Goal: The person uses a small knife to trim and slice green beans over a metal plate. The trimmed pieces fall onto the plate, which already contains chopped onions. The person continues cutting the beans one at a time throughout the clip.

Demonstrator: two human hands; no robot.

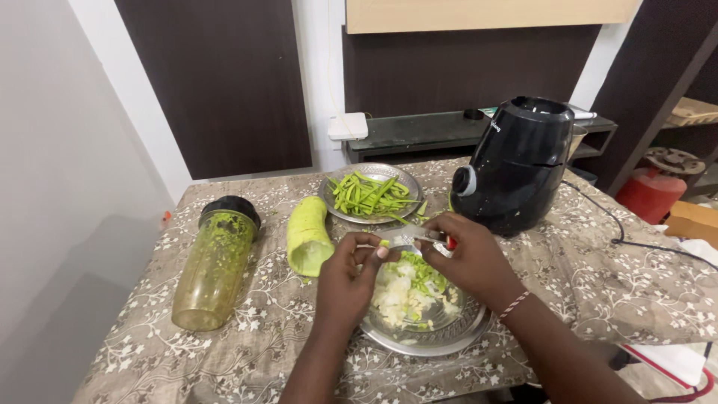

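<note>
My right hand (pixel 467 258) grips a knife (pixel 407 236) with a red handle, blade pointing left, over a steel plate (pixel 449 337) heaped with chopped pale green gourd pieces (pixel 407 295). My left hand (pixel 351 277) pinches a small piece of gourd against the blade's edge, above the plate's left side. A peeled light green gourd (pixel 308 236) with a cut end lies just left of my left hand.
A second steel plate (pixel 372 194) of green peel strips sits behind the hands. A black mixer base (pixel 516 164) with its cord (pixel 628 232) stands at the right. A smeared blender jar (pixel 215 262) lies at the left on the floral tablecloth (pixel 598 284).
</note>
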